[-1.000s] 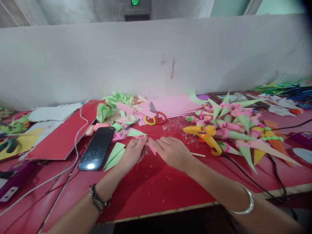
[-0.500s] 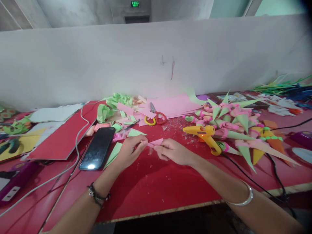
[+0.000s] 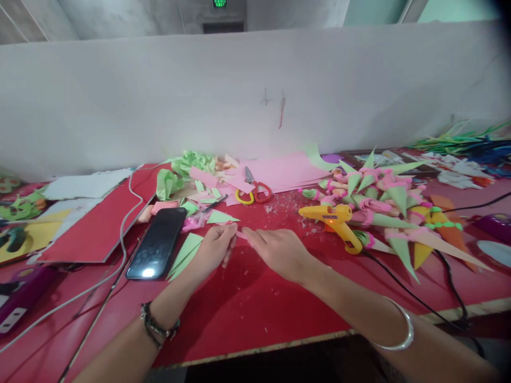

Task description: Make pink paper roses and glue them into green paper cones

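Holding narrow pink paper piece (image 3: pixel 240 234) between bare left hand (image 3: pixel 215 246) and bare right hand (image 3: pixel 281 253), about equally near both, long axis roughly left-right. Pinched on left; touched on right, can't tell if gripped. Note flat light-green paper pieces (image 3: pixel 186 257) beside left hand, yellow plastic glue gun (image 3: pixel 337 221) well off right. Seeing nothing blocking.

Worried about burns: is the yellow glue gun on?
Apparently on: a small orange light glows on the glue gun. Actual heat, I cannot tell.

Pink paper (image 3: pixel 240 234) apparently mostly hidden, exit sign (image 3: pixel 219 3) cropped
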Demonstrator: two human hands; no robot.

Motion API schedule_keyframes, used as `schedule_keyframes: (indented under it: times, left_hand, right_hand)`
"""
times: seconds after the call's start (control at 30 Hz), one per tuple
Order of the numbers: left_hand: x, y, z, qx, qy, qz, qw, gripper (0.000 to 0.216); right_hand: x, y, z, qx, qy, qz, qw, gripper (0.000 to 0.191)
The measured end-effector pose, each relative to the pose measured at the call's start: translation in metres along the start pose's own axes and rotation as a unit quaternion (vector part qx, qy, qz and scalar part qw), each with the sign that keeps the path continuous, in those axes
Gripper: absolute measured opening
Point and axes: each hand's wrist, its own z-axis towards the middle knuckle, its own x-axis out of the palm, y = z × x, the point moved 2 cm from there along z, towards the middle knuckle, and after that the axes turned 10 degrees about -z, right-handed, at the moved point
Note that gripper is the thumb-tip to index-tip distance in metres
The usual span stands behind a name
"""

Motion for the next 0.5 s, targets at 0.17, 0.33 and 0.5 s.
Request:
schedule_keyframes:
  times: [0.17,0.33,0.5]
  left_hand:
    - [-0.005,-0.010,-0.002,0.099,-0.006,0.115,0.988,0.037]
    - [-0.012,-0.020,-0.006,0.209,0.062,0.194,0.956,0.035]
    - [-0.009,-0.012,-0.005,0.130,0.036,0.149,0.980,0.041]
  right_hand:
    - [0.000,-0.001,0.003,0.066,0.031,0.132,0.989,0.026]
    - [0.000,-0.003,0.006,0.050,0.079,0.448,0.889,0.038]
    - [-0.002,-0.003,0.006,0.062,0.046,0.259,0.963,0.033]
